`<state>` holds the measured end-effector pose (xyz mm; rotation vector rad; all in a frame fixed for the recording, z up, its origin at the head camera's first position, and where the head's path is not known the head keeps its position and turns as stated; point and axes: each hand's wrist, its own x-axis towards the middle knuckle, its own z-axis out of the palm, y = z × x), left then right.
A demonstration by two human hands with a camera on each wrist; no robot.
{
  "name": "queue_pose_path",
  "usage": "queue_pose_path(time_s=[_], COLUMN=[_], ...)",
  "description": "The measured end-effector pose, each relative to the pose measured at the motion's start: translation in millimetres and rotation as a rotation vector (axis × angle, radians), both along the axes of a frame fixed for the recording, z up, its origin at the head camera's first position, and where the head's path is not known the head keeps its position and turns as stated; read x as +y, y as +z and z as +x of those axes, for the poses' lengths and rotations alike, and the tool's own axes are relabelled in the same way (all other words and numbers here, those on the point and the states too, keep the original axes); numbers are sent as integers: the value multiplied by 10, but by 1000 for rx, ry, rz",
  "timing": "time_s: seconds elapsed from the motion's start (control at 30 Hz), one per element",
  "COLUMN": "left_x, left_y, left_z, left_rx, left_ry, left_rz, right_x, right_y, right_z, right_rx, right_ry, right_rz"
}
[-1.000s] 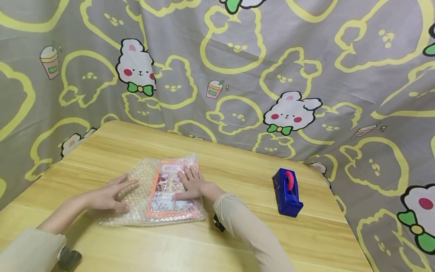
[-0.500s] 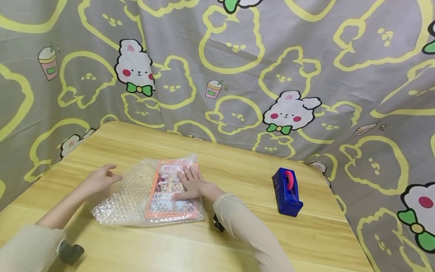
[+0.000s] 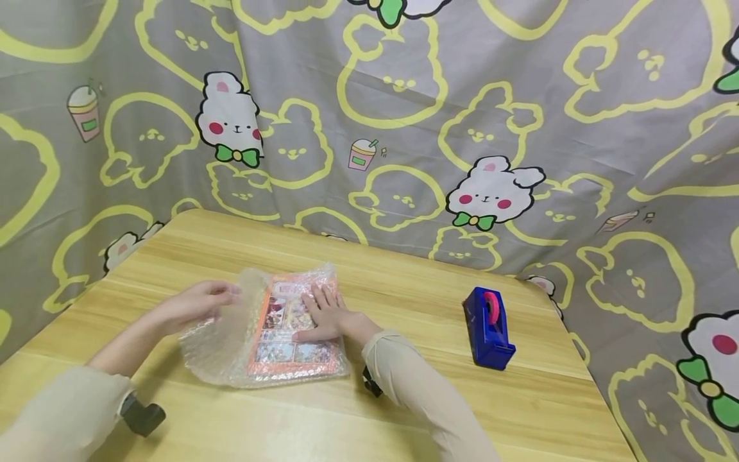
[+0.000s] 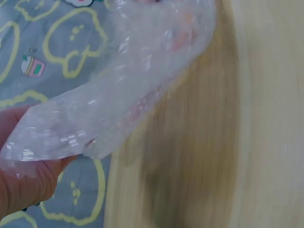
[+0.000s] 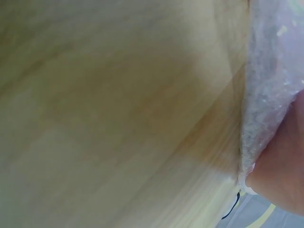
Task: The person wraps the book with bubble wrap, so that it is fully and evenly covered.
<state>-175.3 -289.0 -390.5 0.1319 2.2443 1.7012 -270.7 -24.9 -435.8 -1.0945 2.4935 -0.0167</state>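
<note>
While the right hand (image 3: 326,317) lies flat with its fingers spread on the bubble wrap (image 3: 219,362), the left hand (image 3: 202,303) pinches the wrap's free left part between thumb and fingers, holding it up off the wooden table (image 3: 260,430). The left wrist view shows the clear film caught in that grip and stretched away from it. Under the right palm, inside the wrap, is an orange-bordered picture sheet (image 3: 276,343); whether it is a single card or a booklet cannot be told. The flat palm probably keeps the sheet from sliding as the other hand handles the loose film. Well apart, on the table's right side, stands a blue tape dispenser (image 3: 482,337) with a pink-cored roll (image 3: 492,307), likely set there to leave the wrap room. Beyond hangs grey rabbit-print fabric (image 3: 323,58).
</note>
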Motion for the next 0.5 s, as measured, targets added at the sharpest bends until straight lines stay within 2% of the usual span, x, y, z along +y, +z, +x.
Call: queue_pose_path(time_s=[0.17, 0.3, 0.4, 0.5], left_x=[227, 418, 518, 560], left_y=[-4, -44, -79, -104], left_z=[-126, -205, -214, -182], left_rx=[35, 51, 32, -9], left_ry=[-17, -6, -6, -3], left_rz=[27, -32, -62, -51], right_x=[21, 27, 20, 1], right_y=[-14, -34, -34, -32], right_z=[-21, -36, -29, -21], right_rx=[-4, -8, 1, 5], right_ry=[-8, -16, -11, 2], right_rz=[-6, -13, -7, -5])
